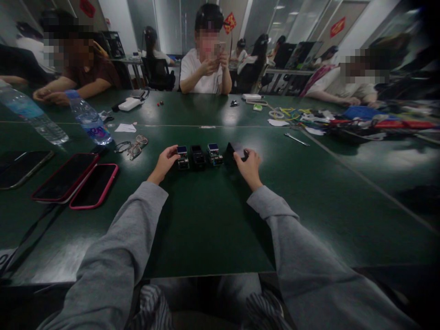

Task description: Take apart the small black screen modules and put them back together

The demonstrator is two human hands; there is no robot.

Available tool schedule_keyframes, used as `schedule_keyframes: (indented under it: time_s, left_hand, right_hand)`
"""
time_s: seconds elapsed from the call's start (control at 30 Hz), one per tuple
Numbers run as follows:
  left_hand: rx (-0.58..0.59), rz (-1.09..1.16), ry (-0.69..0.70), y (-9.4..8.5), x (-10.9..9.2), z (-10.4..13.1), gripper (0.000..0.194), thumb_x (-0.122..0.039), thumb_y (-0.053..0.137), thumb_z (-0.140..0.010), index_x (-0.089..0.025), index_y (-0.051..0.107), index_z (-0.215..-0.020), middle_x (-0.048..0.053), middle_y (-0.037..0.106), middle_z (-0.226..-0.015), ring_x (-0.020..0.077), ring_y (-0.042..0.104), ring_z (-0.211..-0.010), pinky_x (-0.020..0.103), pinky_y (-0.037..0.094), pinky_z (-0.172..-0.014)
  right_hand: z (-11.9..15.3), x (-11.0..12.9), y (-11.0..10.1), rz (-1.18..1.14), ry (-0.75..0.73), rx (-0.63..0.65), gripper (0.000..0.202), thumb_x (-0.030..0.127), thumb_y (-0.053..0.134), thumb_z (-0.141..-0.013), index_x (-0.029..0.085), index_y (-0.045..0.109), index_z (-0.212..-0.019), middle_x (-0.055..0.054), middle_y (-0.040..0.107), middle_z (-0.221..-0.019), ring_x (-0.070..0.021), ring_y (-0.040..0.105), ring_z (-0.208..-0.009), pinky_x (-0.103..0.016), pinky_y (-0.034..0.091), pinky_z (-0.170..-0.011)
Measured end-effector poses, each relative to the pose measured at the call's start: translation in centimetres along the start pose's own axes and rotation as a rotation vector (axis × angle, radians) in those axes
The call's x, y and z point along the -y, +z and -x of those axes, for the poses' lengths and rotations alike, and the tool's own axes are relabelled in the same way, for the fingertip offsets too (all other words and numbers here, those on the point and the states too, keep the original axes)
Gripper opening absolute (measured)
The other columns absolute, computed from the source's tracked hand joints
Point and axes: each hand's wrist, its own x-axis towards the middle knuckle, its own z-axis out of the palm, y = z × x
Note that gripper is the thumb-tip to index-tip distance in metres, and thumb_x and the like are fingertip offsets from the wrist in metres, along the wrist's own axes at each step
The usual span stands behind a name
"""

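Observation:
My left hand [166,163] is closed with thumb and fingertips at the left edge of a small circuit board with a screen [182,158]. To its right stand a black device housing [198,157] and a second circuit board with a screen [215,155], in a row on the dark green table [209,220]. My right hand [250,166] is closed round a thin black casing [234,150] with a shiny, greyish face, tilted just right of the row. Part of the casing is hidden by my fingers.
On the left lie phones [94,185], a pair of glasses [136,147] and two water bottles [91,119]. A wrench [296,139] and a heap of cables [309,115] lie to the right. Across the table a person [206,68] holds a phone; others sit at both sides.

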Motion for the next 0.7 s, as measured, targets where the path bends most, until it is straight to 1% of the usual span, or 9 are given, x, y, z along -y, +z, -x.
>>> schedule_keyframes:
  time_s: [0.07, 0.17, 0.23, 0.3, 0.4, 0.47, 0.57, 0.63, 0.7]
  left_hand:
    - [-0.003, 0.002, -0.005, 0.09, -0.2, 0.09, 0.054, -0.022, 0.07, -0.075, -0.016, 0.061, -0.128, 0.012, 0.063, -0.131, 0.0245, 0.059, -0.123, 0.045, 0.039, -0.113]
    - [-0.004, 0.007, -0.01, 0.22, -0.44, 0.14, 0.053, -0.021, 0.069, -0.075, -0.016, 0.061, -0.127, 0.012, 0.063, -0.132, 0.0247, 0.059, -0.123, 0.046, 0.039, -0.113]
    - [-0.005, 0.003, -0.011, 0.26, -0.49, 0.12, 0.052, -0.02, 0.069, -0.075, -0.017, 0.061, -0.126, 0.011, 0.063, -0.132, 0.0248, 0.059, -0.124, 0.047, 0.038, -0.114]
    - [-0.009, -0.004, -0.014, 0.26, -0.45, 0.09, 0.052, -0.02, 0.069, -0.075, -0.017, 0.061, -0.126, 0.011, 0.064, -0.131, 0.0247, 0.059, -0.124, 0.047, 0.037, -0.115]
    - [-0.009, 0.006, -0.014, 0.24, -0.34, 0.06, 0.052, -0.02, 0.069, -0.075, -0.017, 0.061, -0.127, 0.012, 0.063, -0.132, 0.0246, 0.059, -0.124, 0.046, 0.038, -0.114]
    - [-0.003, 0.016, -0.012, 0.24, -0.3, 0.06, 0.053, -0.019, 0.069, -0.075, -0.017, 0.061, -0.127, 0.012, 0.062, -0.133, 0.0248, 0.058, -0.125, 0.046, 0.038, -0.114]
    - [0.001, 0.017, -0.012, 0.25, -0.32, 0.09, 0.053, -0.019, 0.068, -0.075, -0.017, 0.06, -0.127, 0.011, 0.062, -0.133, 0.0247, 0.057, -0.126, 0.047, 0.038, -0.115]
    - [0.002, 0.012, -0.013, 0.24, -0.36, 0.12, 0.052, -0.02, 0.068, -0.076, -0.018, 0.06, -0.127, 0.011, 0.062, -0.134, 0.0245, 0.057, -0.126, 0.047, 0.037, -0.115]
    - [0.005, 0.008, -0.015, 0.22, -0.39, 0.16, 0.052, -0.02, 0.068, -0.076, -0.019, 0.06, -0.127, 0.01, 0.062, -0.134, 0.0244, 0.057, -0.126, 0.047, 0.037, -0.115]
  right_hand:
    - [0.02, -0.05, 0.03, 0.015, -0.04, 0.006, 0.053, 0.051, 0.058, -0.083, 0.012, 0.057, -0.12, -0.02, 0.061, -0.121, -0.032, 0.052, -0.115, -0.051, 0.037, -0.104]
    - [-0.05, -0.13, 0.09, -0.017, -0.037, 0.003, 0.049, 0.046, 0.056, -0.085, 0.011, 0.059, -0.12, -0.02, 0.063, -0.119, -0.0304, 0.055, -0.112, -0.049, 0.04, -0.102]
    - [-0.16, -0.2, 0.13, -0.061, -0.005, 0.005, 0.047, 0.047, 0.049, -0.089, 0.012, 0.062, -0.116, -0.018, 0.066, -0.115, -0.0289, 0.057, -0.108, -0.048, 0.042, -0.1]
    - [-0.3, -0.28, 0.18, -0.085, 0.033, 0.027, 0.049, 0.05, 0.04, -0.093, 0.013, 0.066, -0.11, -0.017, 0.068, -0.109, -0.0283, 0.059, -0.103, -0.047, 0.043, -0.097]
    - [-0.46, -0.36, 0.24, -0.05, 0.065, 0.079, 0.06, 0.057, 0.029, -0.096, 0.012, 0.069, -0.099, -0.018, 0.069, -0.101, -0.0293, 0.059, -0.099, -0.05, 0.04, -0.098]
    - [-0.48, -0.34, 0.26, -0.021, 0.069, 0.089, 0.066, 0.061, 0.024, -0.096, 0.012, 0.068, -0.096, -0.019, 0.069, -0.1, -0.0296, 0.059, -0.101, -0.051, 0.037, -0.1]
    - [-0.33, -0.19, 0.27, -0.016, 0.061, 0.033, 0.07, 0.066, 0.023, -0.096, 0.012, 0.065, -0.107, -0.019, 0.067, -0.109, -0.0294, 0.056, -0.108, -0.051, 0.034, -0.104]
    - [-0.13, -0.05, 0.28, -0.005, 0.023, 0.001, 0.071, 0.07, 0.03, -0.093, 0.011, 0.06, -0.118, -0.02, 0.065, -0.115, -0.0299, 0.054, -0.113, -0.051, 0.034, -0.105]
    - [0.09, 0.07, 0.3, 0.02, -0.048, 0.019, 0.071, 0.07, 0.041, -0.09, 0.01, 0.055, -0.125, -0.021, 0.062, -0.12, -0.0314, 0.052, -0.116, -0.051, 0.035, -0.104]
